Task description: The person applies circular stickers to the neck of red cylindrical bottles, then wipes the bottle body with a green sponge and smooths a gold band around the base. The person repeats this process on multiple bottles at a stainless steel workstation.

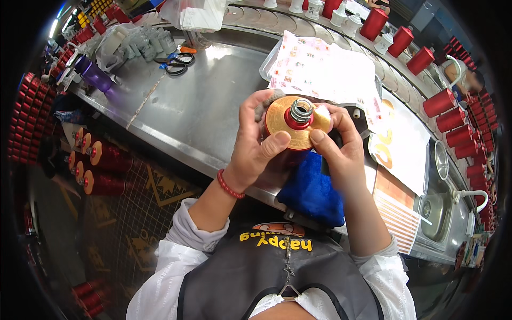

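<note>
My left hand [253, 141] is closed round a red bottle with a gold ring-shaped top [276, 117], its thumb resting on the gold surface. From the middle of the ring rises a clear threaded glass neck [302, 110] with a red collar at its base. At the neck's right side my right hand [341, 136] pinches a shiny gold piece [321, 117] that looks like a foil label, the thumb pressed against the gold top. The bottle's lower body is mostly hidden under the hands. Just below it lies a fuzzy blue cloth [313, 194] at the table's front edge.
Printed label sheets [320, 66] lie on a tray beyond my hands. Black-handled scissors [177, 65] and a purple bottle [93, 74] are on the metal table [176, 112] to the left. A curved conveyor carries red bottles [401, 40] behind. A sink [434, 218] sits at right.
</note>
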Demonstrator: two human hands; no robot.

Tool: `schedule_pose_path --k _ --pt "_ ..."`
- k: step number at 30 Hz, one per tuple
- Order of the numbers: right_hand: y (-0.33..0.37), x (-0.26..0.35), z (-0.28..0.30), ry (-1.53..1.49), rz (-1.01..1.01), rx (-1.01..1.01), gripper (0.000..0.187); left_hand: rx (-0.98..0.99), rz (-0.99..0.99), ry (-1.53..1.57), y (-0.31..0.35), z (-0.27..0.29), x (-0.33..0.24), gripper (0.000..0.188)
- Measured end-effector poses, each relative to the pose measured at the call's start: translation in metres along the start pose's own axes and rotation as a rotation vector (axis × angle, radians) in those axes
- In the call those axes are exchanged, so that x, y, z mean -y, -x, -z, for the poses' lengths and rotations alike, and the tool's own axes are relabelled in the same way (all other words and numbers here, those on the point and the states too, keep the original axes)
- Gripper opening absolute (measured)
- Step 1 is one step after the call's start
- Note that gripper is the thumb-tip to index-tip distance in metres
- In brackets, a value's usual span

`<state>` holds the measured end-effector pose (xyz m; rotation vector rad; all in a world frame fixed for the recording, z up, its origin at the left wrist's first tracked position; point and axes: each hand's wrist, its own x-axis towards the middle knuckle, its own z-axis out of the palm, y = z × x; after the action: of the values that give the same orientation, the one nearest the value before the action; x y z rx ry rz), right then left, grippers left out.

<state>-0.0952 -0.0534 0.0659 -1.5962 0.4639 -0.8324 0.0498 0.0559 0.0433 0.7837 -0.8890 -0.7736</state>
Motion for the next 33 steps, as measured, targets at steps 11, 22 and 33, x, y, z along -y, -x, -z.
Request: schedule_pose_path --k 11,22,33 --pt "0.008 0.009 -0.001 0.196 0.068 -0.023 0.020 -0.132 -0.701 -0.960 0.022 0.001 0.038 0.038" --pt "-0.025 0.003 0.025 -0.240 -0.314 0.200 0.018 -0.141 -0.739 -0.908 0.025 -0.003 0.040 0.039" --pt "0.010 -0.002 0.008 0.021 -0.113 0.125 0.042 -0.033 -0.206 -0.311 0.021 0.036 0.010 0.050"
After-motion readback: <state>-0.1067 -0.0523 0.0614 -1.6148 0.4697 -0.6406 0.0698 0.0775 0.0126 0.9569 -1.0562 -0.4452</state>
